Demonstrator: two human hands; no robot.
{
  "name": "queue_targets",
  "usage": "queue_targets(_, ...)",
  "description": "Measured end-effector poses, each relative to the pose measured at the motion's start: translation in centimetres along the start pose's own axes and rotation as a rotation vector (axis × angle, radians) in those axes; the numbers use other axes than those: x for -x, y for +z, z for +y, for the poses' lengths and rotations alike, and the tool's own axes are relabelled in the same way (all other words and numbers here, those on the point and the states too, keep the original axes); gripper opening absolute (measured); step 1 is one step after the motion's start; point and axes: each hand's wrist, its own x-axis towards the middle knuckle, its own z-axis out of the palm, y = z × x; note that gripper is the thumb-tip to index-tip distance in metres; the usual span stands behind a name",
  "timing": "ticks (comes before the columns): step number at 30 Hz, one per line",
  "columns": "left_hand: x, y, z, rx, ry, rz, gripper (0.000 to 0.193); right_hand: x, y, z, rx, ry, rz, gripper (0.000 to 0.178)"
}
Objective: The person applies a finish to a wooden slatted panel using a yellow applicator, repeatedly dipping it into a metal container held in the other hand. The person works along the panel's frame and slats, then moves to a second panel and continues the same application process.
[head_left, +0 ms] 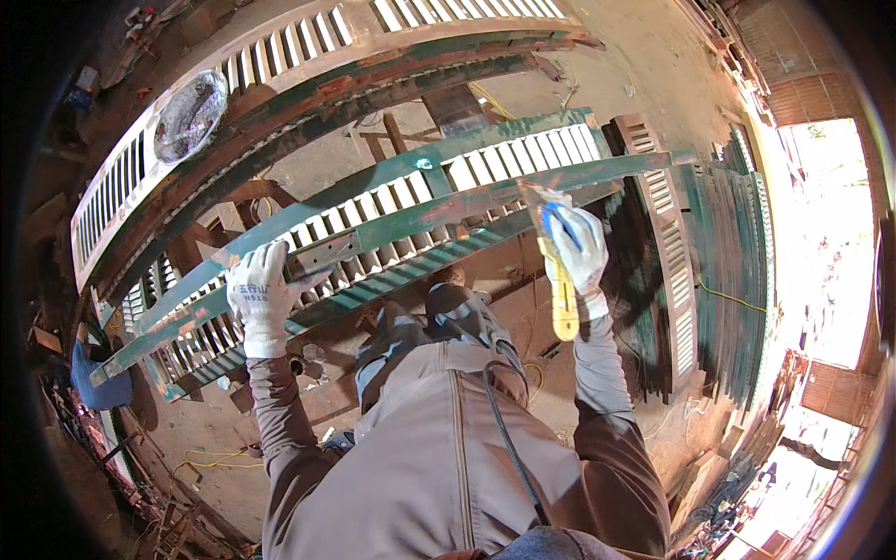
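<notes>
Head view: the knees [471,313] come close to the near edge of the green shutter [436,179], where anything that drops could strike them. Over the shutter's left part, the left hand [261,294] is wrapped on a rail [420,217] that runs lengthwise above the louvres. Toward the shutter's right end, the right hand [581,245] is closed on a scraper [557,271], blade by the rail; I cannot tell whether they touch. If the rail is loose, a hard push could slide it, since one hand alone steadies it; a skidding blade could chip a louvre. Right of the shutter, a brown frame [663,247] and stacked slats [733,266] limit elbow room. Beyond the shutter, a bowl [191,117] rests on the far frame [369,42]; a knock there could tip it.
</notes>
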Motion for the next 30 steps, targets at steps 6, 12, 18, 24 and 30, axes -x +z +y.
queue_targets(6,0.3,0.4,-0.8,-0.007,0.054,0.033,0.071,1.7,2.8,-3.3,0.048,0.002,-0.151,0.046)
queue_targets(12,0.6,0.5,-1.6,-0.021,0.02,-0.005,0.072,0.5,0.3,-6.2,-0.075,0.106,-0.052,0.039)
queue_targets(18,-0.3,0.0,-1.0,-0.03,0.07,-0.005,0.071,-1.3,0.3,-6.6,0.115,0.239,-0.073,0.04)
queue_targets(24,-1.1,-0.1,-0.9,-0.019,0.04,-0.033,0.073,-2.4,-0.4,-10.1,0.0,0.217,-0.178,0.032)
queue_targets(30,-0.7,0.0,-1.6,-0.014,0.092,0.01,0.076,-2.6,-1.6,-6.6,0.179,0.393,-0.152,0.039)
